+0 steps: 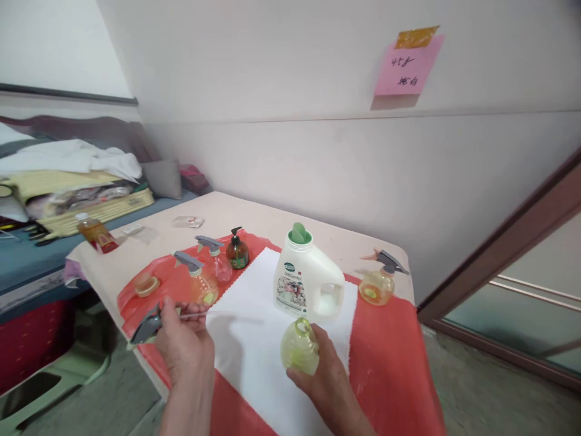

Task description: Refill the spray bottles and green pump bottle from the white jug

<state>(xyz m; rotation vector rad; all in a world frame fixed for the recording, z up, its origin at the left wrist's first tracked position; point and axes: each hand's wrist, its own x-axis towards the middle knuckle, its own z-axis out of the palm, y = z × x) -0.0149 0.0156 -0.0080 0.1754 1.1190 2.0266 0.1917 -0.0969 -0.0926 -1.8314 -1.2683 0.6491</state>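
My left hand [185, 339] is closed on a grey spray trigger head [147, 325], whose thin dip tube points right over the white cloth [247, 351]. In my right hand [324, 369] is a round, translucent yellow-green spray bottle [295, 351] with its mouth uncovered and facing up. Just behind that bottle stands a large white detergent jug [290, 281] with a green inner spout and no cap on it. Left of the cloth are an orange-tinted spray bottle [202, 284], a pink spray bottle [221, 266] and a brown pump bottle [238, 251].
Another spray bottle [377, 286] stands at the table's right side. A roll of tape [147, 286] lies on the red sheet [385, 357]. An amber bottle [95, 233] is at the left edge, beside a bed with folded things. A pink note [408, 66] hangs on the wall behind.
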